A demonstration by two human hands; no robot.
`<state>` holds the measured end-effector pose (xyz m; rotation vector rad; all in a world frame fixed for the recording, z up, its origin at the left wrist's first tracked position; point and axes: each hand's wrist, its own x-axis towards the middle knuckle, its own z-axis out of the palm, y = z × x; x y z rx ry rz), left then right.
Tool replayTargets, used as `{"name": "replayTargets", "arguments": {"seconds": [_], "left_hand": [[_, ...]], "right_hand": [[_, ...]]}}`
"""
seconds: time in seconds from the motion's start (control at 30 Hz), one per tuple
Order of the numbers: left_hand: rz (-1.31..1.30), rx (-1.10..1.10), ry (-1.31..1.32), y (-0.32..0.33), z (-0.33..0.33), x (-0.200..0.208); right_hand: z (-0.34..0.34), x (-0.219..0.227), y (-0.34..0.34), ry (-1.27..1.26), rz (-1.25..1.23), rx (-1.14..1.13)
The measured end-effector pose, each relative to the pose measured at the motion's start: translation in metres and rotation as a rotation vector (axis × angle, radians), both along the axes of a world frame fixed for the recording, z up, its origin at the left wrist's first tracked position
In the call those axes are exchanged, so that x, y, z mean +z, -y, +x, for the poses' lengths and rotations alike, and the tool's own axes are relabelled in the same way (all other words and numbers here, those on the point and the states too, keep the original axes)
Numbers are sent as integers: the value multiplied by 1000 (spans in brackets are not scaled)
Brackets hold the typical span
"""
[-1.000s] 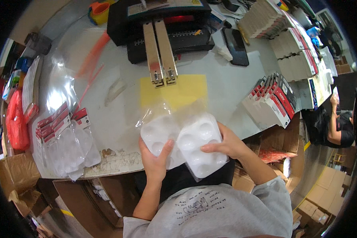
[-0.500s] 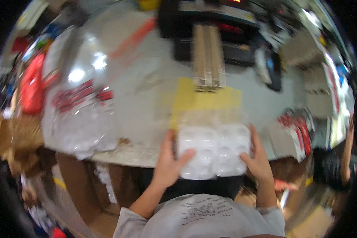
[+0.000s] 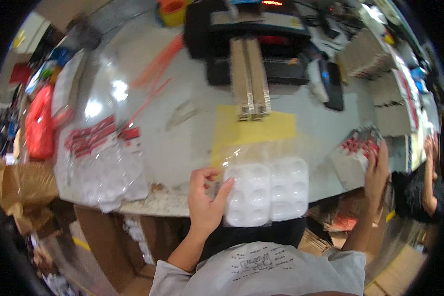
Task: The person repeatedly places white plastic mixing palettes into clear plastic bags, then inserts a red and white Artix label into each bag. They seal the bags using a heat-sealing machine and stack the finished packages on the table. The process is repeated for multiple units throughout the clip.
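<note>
Two white plastic paint palettes (image 3: 249, 197) with round wells lie side by side in a clear plastic bag, over the table's front edge. My left hand (image 3: 206, 200) is at their left side, fingers curved and apart from the thumb, whose tip is at the palette's edge. My right hand (image 3: 376, 172) reaches to the right, its fingers stretched out beside a stack of red-and-white packets (image 3: 357, 148). Its fingertips are next to the packets; whether they touch is unclear. Beyond the palettes lies a yellow sheet (image 3: 281, 126).
Bagged white palettes with red labels (image 3: 103, 167) lie at the left. Behind the yellow sheet, long cardboard strips (image 3: 249, 79) lean against a black machine (image 3: 197, 34). A phone-like black device (image 3: 334, 86) lies at the right. Another person's arm (image 3: 430, 177) shows at the far right.
My right hand has let go of the palettes' right side and moved right to the packets. My left hand has loosened and shifted slightly left. The palettes have stayed nearly in place.
</note>
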<state>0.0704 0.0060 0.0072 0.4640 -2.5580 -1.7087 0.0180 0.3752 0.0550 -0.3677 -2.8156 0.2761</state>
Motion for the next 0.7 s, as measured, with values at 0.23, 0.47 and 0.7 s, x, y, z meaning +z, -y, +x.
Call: {"name": "replayTargets", "arguments": {"seconds": [0.23,0.47,0.7], "left_hand": [[160,152,9,-10,-18,-5],[260,53,13,0,-17,-10],[533,99,-153,-9,-19,6]], "right_hand": [[11,9,-50,216,-224,242],[4,19,-60,286,-605,176],[4,23,-64,210,-216,225]]}}
